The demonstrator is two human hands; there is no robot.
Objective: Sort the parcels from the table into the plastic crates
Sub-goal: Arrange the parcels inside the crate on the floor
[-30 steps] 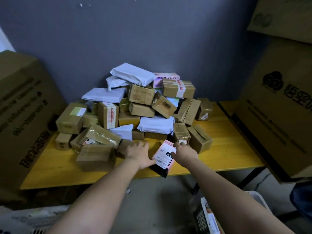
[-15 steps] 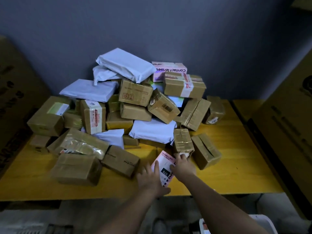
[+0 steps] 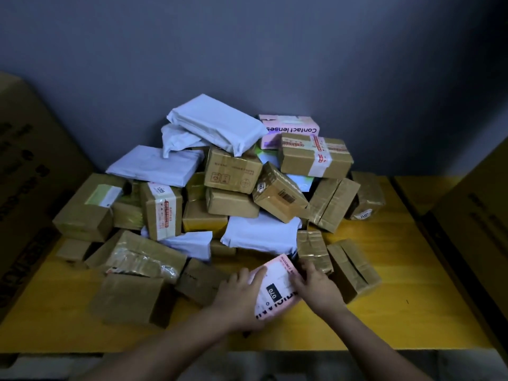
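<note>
Both hands on pink-white packet (image 3: pixel 275 290) near front edge of yellow desk (image 3: pixel 412 320), approx. centre. Left hand (image 3: pixel 242 298) lies flat over packet's left side, fingers (image 3: pixel 257 273) straight. Right hand (image 3: pixel 316 284) grips its right edge, fingers curled. Pile of brown boxes (image 3: pixel 232 171) & white mailers (image 3: pixel 217 123) just behind, toward back edge; pink contact lenses box (image 3: pixel 288 127) on top.

Between the hands lies a smooth pink paper packet (image 3: pixel 276 287). Beyond them, brown cardboard boxes (image 3: pixel 232 173) wear shiny tape, on a yellow wooden table (image 3: pixel 384 320).
</note>
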